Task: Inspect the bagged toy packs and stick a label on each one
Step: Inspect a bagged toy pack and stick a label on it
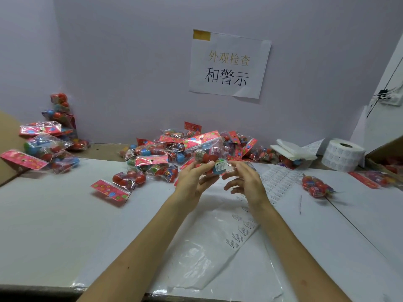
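A clear bagged toy pack [207, 152] with a pink card header and red and blue balls inside is held up above the table centre. My left hand [194, 179] grips its lower part, thumb on the front. A small white label [220, 165] sits on the bag's lower right. My right hand [244, 179] is beside the pack, its fingers loosely curled with the tips at the label's edge. Whether they pinch anything is unclear.
A heap of toy packs [165, 153] lies behind the hands, another pile [48, 144] at far left, one pack [316, 186] at right. A label roll [342, 154] stands back right, label sheets [277, 182] lie under my right hand. Clear plastic film [205, 253] covers the near table.
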A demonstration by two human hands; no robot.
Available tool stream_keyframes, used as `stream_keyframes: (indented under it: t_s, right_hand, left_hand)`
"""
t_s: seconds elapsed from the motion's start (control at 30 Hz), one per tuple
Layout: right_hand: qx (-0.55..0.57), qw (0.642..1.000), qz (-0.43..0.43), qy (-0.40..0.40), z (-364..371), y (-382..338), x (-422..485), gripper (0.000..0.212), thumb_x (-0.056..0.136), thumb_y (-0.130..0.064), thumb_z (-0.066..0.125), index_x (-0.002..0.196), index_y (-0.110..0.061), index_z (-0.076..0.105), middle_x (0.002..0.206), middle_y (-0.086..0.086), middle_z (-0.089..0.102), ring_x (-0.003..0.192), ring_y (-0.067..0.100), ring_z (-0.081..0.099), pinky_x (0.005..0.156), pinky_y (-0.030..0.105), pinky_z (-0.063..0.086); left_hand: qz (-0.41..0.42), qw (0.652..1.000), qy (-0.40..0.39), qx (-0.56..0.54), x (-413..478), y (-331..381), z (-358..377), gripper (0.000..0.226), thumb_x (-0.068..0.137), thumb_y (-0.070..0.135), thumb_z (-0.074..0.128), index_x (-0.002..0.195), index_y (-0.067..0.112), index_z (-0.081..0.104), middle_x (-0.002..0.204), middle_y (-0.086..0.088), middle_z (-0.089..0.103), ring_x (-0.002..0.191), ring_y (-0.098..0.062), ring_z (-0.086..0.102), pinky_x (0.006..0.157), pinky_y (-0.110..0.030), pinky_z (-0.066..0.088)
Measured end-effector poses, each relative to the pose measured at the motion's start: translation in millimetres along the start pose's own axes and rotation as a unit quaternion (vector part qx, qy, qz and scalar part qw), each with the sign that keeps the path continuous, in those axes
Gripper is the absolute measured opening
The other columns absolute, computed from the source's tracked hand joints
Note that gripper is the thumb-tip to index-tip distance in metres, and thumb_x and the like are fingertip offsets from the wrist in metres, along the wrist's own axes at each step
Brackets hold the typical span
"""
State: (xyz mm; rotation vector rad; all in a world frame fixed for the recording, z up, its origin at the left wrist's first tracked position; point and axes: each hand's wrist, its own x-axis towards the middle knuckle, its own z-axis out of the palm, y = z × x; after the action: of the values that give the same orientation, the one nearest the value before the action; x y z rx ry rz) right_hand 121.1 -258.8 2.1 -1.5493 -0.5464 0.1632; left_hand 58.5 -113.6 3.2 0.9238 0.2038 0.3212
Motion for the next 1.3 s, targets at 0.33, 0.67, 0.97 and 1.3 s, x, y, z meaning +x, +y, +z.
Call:
stream_keyframes:
  t_s: [0.33,0.67,0.97,1.3]
  right_hand:
    - [-0.043,0.999,-0.020,0.010,-1.1,4.0,-0.3,0.022,0.102,-0.031,0.058,0.117,-0.018,0.066,0.085,0.003,0.072,0.067,0.017,0.067,0.062,0.029,0.051]
    - [-0.052,0.998,-0.021,0.022,-2.5,6.3,1.0,0.021,0.101,-0.030,0.060,0.115,-0.016,0.067,0.084,0.002,0.073,0.065,0.016,0.066,0.063,0.031,0.052]
    - [-0.076,0.996,-0.035,0.005,-1.5,9.0,1.4,0.013,0.100,-0.029,0.061,0.112,-0.024,0.065,0.083,0.002,0.073,0.066,0.015,0.067,0.063,0.031,0.053]
    - [-0.081,0.996,-0.030,0.011,-0.6,6.7,0.2,0.018,0.099,-0.032,0.064,0.106,-0.016,0.067,0.080,0.005,0.072,0.064,0.017,0.067,0.065,0.034,0.053]
  left_hand:
    - [0.017,0.997,-0.015,0.068,-2.4,-3.4,2.4,0.039,0.090,0.015,0.075,0.125,0.003,0.062,0.113,-0.020,0.072,0.100,-0.031,0.074,0.080,-0.031,0.061]
    - [0.025,0.992,-0.055,0.109,-4.6,-4.2,3.8,0.052,0.083,0.018,0.082,0.128,0.006,0.058,0.118,-0.021,0.070,0.102,-0.031,0.074,0.086,-0.036,0.061]
    - [0.045,0.990,-0.007,0.132,-2.9,-6.9,2.0,0.044,0.088,0.015,0.077,0.128,0.007,0.060,0.117,-0.019,0.070,0.104,-0.034,0.072,0.093,-0.042,0.060]
    - [0.080,0.977,0.009,0.196,-3.8,-9.2,4.8,0.040,0.089,0.019,0.077,0.126,0.011,0.063,0.112,-0.015,0.072,0.097,-0.028,0.075,0.088,-0.042,0.062]
